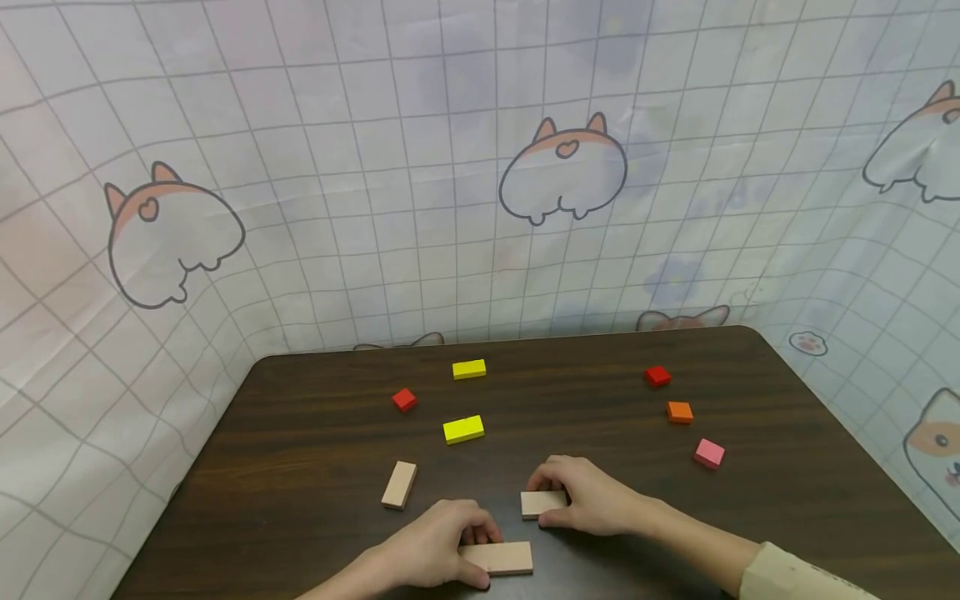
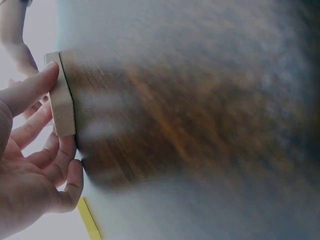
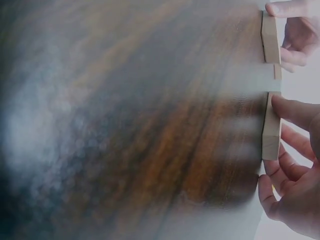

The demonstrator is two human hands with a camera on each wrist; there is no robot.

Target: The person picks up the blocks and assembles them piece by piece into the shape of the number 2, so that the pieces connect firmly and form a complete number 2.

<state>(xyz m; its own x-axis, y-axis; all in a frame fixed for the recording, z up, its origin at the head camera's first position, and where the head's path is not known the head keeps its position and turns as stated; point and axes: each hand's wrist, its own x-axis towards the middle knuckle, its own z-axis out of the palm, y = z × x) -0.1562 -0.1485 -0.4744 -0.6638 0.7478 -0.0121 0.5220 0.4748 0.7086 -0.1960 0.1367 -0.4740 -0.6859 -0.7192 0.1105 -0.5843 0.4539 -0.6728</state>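
Observation:
My left hand [image 1: 431, 542] pinches a plain wooden block [image 1: 512, 558] near the front of the dark table, thumb on the near side and fingers on the far side. A little farther back and to the right, my right hand [image 1: 592, 498] holds a second plain wooden block [image 1: 542, 504] by its right end. Both blocks lie flat, close over the tabletop, with a gap between them. The left wrist view shows the thumb along the left block [image 2: 62, 102]. In the right wrist view, the right block [image 3: 271, 127] sits between thumb and fingers.
A third wooden block [image 1: 400, 485] lies left of the hands. Behind are two yellow blocks [image 1: 463, 430] and a small red block [image 1: 405, 400]. At right lie red [image 1: 657, 377], orange [image 1: 680, 412] and pink blocks [image 1: 709, 454]. A patterned curtain [image 1: 420, 250] surrounds the table [image 1: 315, 433].

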